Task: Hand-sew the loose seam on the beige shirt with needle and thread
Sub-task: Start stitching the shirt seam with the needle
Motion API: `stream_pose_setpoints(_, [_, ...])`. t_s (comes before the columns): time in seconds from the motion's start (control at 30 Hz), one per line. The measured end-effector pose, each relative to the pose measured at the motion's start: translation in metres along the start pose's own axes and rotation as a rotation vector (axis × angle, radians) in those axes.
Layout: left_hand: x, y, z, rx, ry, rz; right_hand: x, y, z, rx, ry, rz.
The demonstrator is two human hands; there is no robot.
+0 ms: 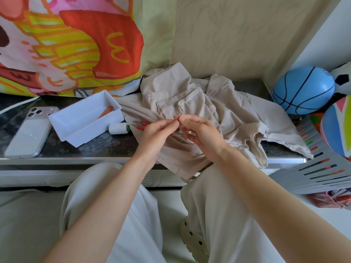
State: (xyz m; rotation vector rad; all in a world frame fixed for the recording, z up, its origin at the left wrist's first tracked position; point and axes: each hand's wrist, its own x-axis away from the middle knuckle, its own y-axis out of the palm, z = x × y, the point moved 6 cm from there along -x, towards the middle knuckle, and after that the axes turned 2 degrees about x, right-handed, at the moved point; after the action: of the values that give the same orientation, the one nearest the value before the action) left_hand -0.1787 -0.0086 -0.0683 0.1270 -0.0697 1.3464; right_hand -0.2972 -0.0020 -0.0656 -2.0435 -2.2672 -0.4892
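Head cam: the beige shirt (190, 99) is bunched up on the dark counter (114, 144), just past the knees. The left hand (159, 130) and right hand (202, 133) meet over it, each pinching fine thread (178, 113) at the fingertips. The needle's too tiny to make out. The fabric looks light and floppy, so I'd pinch right beside the seam or it'll slide and bunch.

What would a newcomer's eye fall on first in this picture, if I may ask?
Probably the two hands meeting at the centre: the left hand and right hand pinch a fine thread over the crumpled beige shirt on the dark table. Next come the bright cartoon cloth at upper left and the blue ball at far right.
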Motion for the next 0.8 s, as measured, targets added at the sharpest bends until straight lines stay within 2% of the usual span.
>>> stream_pose_setpoints(0.13, [-0.004,-0.006,-0.006,0.028,-0.113,0.079,-0.001,-0.002,-0.001,0.045,-0.04,0.03])
stream_pose_setpoints(0.23, [-0.005,-0.006,-0.01,0.152,-0.197,0.108,0.0,-0.003,-0.007,0.117,-0.145,0.085])
stream_pose_setpoints(0.43, [-0.004,-0.003,-0.018,0.361,-0.348,0.046,0.004,-0.001,-0.013,0.293,-0.358,0.149])
stream_pose_setpoints(0.63, [0.0,-0.001,-0.013,0.475,-0.4,-0.029,0.007,-0.002,-0.019,0.531,-0.553,0.25])
stream_pose_setpoints(0.8, [-0.003,-0.004,-0.016,0.417,-0.385,0.007,0.008,0.0,-0.02,0.644,-0.672,0.27])
